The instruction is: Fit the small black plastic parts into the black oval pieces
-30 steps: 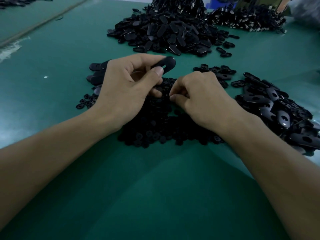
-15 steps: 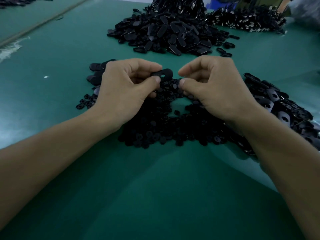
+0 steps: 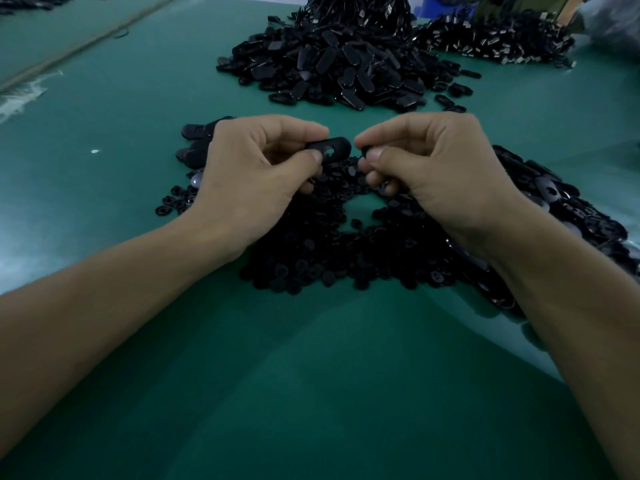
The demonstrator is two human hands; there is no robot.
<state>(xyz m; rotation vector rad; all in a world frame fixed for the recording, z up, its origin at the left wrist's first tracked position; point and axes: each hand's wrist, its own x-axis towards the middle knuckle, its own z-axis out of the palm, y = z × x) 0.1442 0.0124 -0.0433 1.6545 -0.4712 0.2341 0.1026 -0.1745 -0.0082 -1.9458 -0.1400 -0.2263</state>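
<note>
My left hand (image 3: 256, 174) pinches a black oval piece (image 3: 332, 147) between thumb and forefinger, its free end with a hole pointing right. My right hand (image 3: 436, 171) pinches a small black plastic part (image 3: 364, 153) at its fingertips, right beside the oval's free end. Both hands hover over a low heap of small black parts (image 3: 332, 251) on the green table (image 3: 311, 375). A pile of oval pieces (image 3: 568, 209) lies to the right, partly hidden by my right arm.
A large mound of black oval pieces (image 3: 332, 71) sits at the back centre, with another dark pile (image 3: 498, 39) behind it on the right. A few oval pieces (image 3: 197, 143) lie left of my left hand. A table seam (image 3: 86, 43) runs along the far left.
My right hand rose from the small-parts heap with a part and came up level with the oval. My left hand lowered the oval a little and turned its holed end toward the right hand.
</note>
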